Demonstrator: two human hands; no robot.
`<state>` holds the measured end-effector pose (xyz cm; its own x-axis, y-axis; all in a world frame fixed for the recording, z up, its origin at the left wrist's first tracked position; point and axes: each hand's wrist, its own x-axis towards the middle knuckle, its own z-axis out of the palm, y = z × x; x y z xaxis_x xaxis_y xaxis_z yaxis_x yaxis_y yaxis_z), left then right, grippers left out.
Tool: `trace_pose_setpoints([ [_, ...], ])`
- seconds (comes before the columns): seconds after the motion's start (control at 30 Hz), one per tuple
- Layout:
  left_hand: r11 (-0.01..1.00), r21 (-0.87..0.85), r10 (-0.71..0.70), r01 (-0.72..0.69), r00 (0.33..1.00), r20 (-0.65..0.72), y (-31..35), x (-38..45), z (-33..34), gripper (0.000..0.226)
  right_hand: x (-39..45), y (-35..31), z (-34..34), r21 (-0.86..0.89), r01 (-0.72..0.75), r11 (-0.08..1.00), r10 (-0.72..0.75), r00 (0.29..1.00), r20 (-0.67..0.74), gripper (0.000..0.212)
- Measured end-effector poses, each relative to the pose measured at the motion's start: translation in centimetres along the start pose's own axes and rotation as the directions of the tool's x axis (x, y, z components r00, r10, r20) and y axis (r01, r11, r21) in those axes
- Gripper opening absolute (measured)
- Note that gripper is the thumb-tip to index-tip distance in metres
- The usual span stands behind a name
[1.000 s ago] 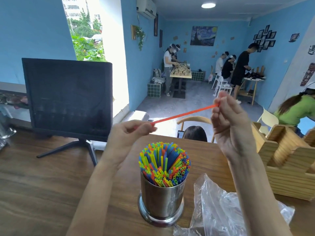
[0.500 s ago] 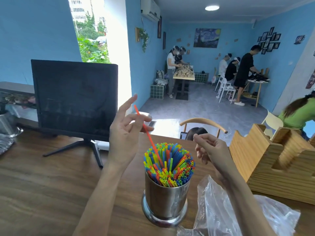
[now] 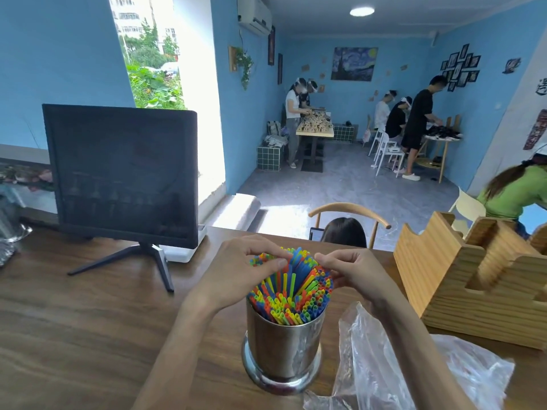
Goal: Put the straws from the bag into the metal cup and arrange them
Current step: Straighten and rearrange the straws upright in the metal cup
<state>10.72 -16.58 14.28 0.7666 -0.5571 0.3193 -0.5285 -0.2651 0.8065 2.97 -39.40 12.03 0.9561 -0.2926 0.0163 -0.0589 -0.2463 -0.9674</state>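
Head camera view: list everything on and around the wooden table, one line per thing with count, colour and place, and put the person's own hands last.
table: one, dark brown wood, foreground.
metal cup: one, silver, front centre of table.
straws: many, blue, green, yellow, orange, standing in the cup.
plastic bag: one, clear, crumpled right of the cup.
monitor: one, black, screen dark, back left.
wooden rack: one, pale wood, right.
chair: one, wooden, beyond the table's far edge.
left hand: fingers curled on the straw tops.
right hand: fingers curled on the straw tops.
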Motion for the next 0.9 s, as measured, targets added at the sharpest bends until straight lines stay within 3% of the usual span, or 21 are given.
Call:
trace_pose_setpoints([
  [0.4, 1.000, -0.020, -0.011, 0.011, 1.000, 0.006, -1.0, 0.1, 0.2, 0.010, 1.1, -0.5, -1.3, -0.051, -0.031, 0.998, 0.038, 0.987, 0.155, 0.030],
  [0.67, 1.000, -0.021, 0.004, -0.004, 1.000, 0.002, -1.2, 0.3, 0.5, 0.009, 1.9, -0.2, -1.2, -0.127, 0.072, 0.989, -0.052, 0.987, 0.152, 0.022],
  [0.9, 0.999, -0.033, -0.012, 0.012, 1.000, 0.001, -1.2, 0.2, 0.5, 0.010, 1.6, 0.1, -0.6, -0.078, 0.030, 0.996, -0.018, 0.989, 0.146, 0.044],
])
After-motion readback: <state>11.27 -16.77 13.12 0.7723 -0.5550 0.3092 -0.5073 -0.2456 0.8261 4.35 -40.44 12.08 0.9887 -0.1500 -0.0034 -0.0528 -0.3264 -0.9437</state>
